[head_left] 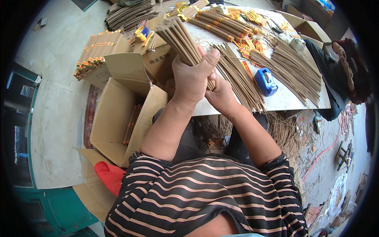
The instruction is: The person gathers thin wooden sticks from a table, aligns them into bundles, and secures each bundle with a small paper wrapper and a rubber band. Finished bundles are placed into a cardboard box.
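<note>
A thick bundle of brown incense sticks [176,37] slants up and to the left over the near edge of the white table [294,103]. Wrapped around its middle is my left hand [191,77], thumb pointing up. My right hand [222,95] closes on the bundle's lower end, partly hidden behind the left. Just right of my hands, loose incense sticks [241,81] lie in a row, beside a blue tape dispenser [266,82]. Another spread of loose sticks [294,67] covers the table's right side. Red and yellow paper labels [249,46] are scattered behind.
Banded incense bundles [213,27] lie at the table's back. An open cardboard box [112,114] with some bundles inside stands to my left. Beyond it, more banded bundles [98,49] are stacked. A person [335,83] is at the right. Loose sticks [290,132] litter the floor.
</note>
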`<action>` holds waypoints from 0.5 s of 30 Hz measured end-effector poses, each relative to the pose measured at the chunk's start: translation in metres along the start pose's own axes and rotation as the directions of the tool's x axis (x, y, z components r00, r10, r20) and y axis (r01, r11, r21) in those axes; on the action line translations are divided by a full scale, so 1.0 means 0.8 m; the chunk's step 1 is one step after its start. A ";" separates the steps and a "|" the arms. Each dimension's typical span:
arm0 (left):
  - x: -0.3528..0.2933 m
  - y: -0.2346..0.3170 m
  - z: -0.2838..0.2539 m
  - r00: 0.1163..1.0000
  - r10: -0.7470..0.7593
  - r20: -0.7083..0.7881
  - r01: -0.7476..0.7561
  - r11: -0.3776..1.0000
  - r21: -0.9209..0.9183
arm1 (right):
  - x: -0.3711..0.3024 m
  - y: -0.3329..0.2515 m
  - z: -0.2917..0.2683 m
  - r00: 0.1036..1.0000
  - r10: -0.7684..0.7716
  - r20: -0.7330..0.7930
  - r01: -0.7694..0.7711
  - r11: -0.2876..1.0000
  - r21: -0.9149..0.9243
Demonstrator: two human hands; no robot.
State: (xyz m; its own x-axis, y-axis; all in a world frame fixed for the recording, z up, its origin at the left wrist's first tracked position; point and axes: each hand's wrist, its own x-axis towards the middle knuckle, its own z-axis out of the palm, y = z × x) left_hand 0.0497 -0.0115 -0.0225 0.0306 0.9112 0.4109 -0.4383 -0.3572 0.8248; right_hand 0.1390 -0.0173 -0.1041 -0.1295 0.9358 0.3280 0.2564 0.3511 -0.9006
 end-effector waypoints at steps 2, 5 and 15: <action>0.001 -0.029 -0.012 1.000 -0.007 0.007 0.006 0.996 0.088 | 0.006 0.046 0.012 0.999 0.003 0.047 -0.012 0.982 0.186; 0.004 -0.043 -0.021 1.000 -0.001 0.025 -0.001 0.997 0.076 | 0.005 0.051 0.014 0.998 0.052 0.043 -0.057 0.991 0.119; 0.003 -0.032 -0.009 0.997 0.047 0.055 -0.054 0.992 0.118 | 0.012 0.073 0.016 0.999 0.005 0.033 -0.012 0.974 0.227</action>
State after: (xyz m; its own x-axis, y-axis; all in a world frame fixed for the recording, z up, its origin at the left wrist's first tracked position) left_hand 0.0547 0.0012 -0.0454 0.0596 0.8805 0.4703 -0.3302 -0.4273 0.8417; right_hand 0.1406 0.0119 -0.1575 -0.1598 0.9358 0.3142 0.0342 0.3233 -0.9457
